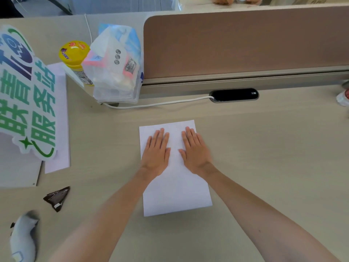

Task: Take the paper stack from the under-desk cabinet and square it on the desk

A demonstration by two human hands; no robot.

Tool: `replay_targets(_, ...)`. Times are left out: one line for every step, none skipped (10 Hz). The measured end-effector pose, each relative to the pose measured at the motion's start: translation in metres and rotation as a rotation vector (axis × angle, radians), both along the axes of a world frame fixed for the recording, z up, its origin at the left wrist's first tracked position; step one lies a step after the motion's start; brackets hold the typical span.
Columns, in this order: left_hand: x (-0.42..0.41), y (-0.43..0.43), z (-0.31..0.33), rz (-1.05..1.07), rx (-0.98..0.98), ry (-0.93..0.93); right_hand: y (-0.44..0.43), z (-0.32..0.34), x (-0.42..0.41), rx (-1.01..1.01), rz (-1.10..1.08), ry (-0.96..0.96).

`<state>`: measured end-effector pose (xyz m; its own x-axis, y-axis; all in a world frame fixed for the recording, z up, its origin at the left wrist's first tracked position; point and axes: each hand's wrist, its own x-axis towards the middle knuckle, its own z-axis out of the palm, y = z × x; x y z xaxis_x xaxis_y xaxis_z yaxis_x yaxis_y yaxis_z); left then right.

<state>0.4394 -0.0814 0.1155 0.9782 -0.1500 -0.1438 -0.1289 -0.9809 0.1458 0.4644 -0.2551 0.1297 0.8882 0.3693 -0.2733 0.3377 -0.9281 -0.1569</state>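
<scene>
Item: paper stack (176,188), flat on the desk (264,157), lying directly under your fingers. Your left hand (156,154) and right hand (195,152) rest palm-down side by side on its far half, fingers (160,135) extended together, gripping nothing.

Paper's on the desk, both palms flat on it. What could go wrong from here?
1. Both the left hand and right hand press only the far half of the paper stack; the near half is free, so sheets there could fan or skew.
2. The stack lies slightly rotated on the desk; sliding it under flat palms may shear the sheets rather than square them.
</scene>
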Motion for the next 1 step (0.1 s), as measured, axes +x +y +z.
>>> replay_targets(0.0132, 0.0012, 0.0189, 0.036, -0.092, 0.043, 0.0006, 0.0184, 0.0066, -0.062, 0.081, 0.014)
